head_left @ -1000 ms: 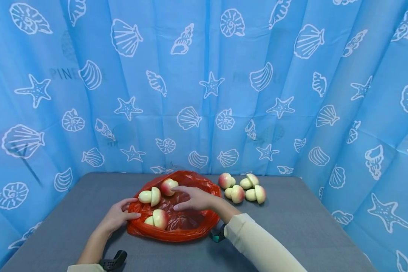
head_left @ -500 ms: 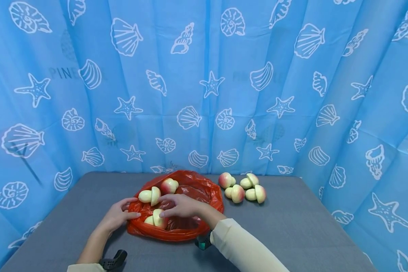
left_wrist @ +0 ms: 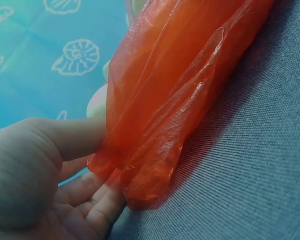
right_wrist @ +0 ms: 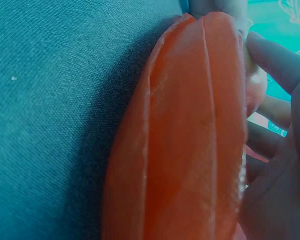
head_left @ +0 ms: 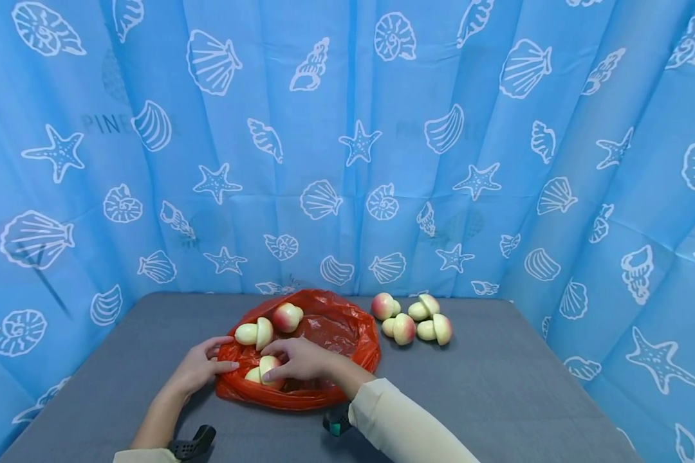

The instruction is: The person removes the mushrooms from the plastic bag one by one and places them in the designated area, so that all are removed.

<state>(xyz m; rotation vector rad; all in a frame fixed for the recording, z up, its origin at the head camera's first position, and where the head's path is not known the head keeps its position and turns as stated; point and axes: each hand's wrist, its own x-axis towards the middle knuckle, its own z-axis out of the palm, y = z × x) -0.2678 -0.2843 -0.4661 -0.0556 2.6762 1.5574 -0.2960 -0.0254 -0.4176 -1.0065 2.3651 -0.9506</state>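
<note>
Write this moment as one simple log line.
left hand: pinches red bag | right hand: curled round mushroom piece inside | also inside: two others | on table: four more

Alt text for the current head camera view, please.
A person's right hand holds one of three mushroom-shaped pieces in an open red bag, while the left hand pinches the bag's edge. Four more pieces lie beside it on a gray table.

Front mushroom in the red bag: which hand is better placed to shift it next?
Likely right: the right hand is at the front mushroom, though a firm grip can't be confirmed. The left hand is occupied, pinching the left edge of the red bag.
</note>
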